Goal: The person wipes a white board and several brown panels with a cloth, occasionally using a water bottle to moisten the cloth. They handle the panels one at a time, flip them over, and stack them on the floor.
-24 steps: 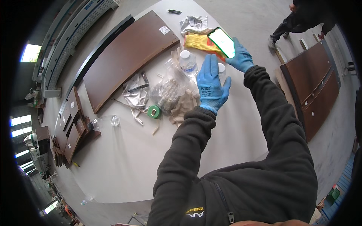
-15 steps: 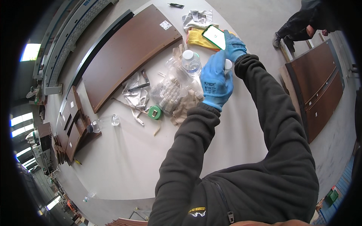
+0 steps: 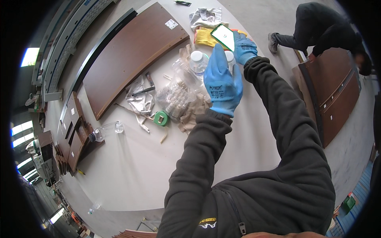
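My right hand (image 3: 245, 48), in a blue glove, grips the right edge of a phone (image 3: 223, 37) with a bright, mostly white screen and green border. Its fingertips are partly hidden behind the phone. My left hand (image 3: 223, 85), gloved alike, is raised just below the phone, fingers stretched out and thumb apart, holding nothing. A white-capped bottle (image 3: 229, 56) shows between the hands, mostly covered by my left one. Left of it stands another clear bottle with a white cap (image 3: 196, 56). Yellow knitted gloves (image 3: 204, 37) lie under and beside the phone.
A brown panel (image 3: 135, 59) lies on the white table (image 3: 139, 174). Nearby are a bag of small white fittings (image 3: 174, 99), a green tape measure (image 3: 161, 118), a black-handled tool (image 3: 143, 91) and a toppled clear bottle (image 3: 107, 130). Right, another person (image 3: 325, 31) bends over brown panels (image 3: 337, 95).
My left hand has moved slightly left, away from the phone, and its fingers point more upward. More of the capped bottle shows. The other person has leaned over the panels at right.
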### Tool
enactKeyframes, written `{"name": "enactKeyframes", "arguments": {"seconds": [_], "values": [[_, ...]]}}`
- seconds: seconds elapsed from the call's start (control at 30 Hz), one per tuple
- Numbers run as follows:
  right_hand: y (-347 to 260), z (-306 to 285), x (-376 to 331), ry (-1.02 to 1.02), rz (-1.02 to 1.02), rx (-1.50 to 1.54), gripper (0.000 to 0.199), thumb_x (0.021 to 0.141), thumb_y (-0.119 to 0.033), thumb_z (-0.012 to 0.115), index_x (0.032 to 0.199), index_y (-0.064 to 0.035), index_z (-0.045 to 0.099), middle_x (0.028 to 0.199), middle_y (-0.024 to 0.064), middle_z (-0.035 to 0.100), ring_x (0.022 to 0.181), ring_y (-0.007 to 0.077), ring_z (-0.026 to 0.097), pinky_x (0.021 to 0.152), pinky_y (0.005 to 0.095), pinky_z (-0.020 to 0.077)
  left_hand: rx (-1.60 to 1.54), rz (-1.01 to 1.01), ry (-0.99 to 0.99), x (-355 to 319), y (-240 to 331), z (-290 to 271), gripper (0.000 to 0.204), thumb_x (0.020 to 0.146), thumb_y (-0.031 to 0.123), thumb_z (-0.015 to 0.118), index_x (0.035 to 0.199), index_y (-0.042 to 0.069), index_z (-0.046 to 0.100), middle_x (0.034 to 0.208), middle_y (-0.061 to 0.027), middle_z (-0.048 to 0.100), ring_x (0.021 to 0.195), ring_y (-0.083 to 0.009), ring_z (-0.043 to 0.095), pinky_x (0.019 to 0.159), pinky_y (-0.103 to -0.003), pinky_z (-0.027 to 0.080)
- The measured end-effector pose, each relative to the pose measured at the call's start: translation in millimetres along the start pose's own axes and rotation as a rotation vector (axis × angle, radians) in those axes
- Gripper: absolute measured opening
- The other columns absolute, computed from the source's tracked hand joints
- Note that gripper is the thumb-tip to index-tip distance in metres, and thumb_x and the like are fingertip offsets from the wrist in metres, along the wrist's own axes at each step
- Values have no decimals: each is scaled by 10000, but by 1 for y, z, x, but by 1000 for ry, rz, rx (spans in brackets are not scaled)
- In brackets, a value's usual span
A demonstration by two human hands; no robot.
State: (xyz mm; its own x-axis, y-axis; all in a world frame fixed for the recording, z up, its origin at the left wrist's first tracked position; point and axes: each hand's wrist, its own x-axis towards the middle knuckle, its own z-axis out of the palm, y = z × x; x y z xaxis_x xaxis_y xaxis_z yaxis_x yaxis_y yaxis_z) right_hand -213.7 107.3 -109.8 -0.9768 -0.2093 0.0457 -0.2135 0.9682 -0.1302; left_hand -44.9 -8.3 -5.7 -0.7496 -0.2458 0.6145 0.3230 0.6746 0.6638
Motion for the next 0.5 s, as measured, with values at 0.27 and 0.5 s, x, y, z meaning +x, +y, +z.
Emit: {"name": "enactKeyframes", "arguments": {"seconds": [0.27,0.5], "values": [[6,-8,-1,63,-137,82,926,759,-417,814,1542,-98,437,1383,191,630,1230,348,631,1057,474,474,-27,-65,-106,-61,1,-75,701,859,57,748,1467,-132,456,1384,-312,599,1220,-462,634,1041,-478,512],[20,-14,17,103,-195,84,926,737,-423,818,1536,-114,467,1408,196,611,1302,363,579,1153,460,387,-17,-480,-171,-149,-31,-138,704,859,76,723,1499,-74,471,1437,-273,581,1212,-414,649,1031,-454,516]]}}
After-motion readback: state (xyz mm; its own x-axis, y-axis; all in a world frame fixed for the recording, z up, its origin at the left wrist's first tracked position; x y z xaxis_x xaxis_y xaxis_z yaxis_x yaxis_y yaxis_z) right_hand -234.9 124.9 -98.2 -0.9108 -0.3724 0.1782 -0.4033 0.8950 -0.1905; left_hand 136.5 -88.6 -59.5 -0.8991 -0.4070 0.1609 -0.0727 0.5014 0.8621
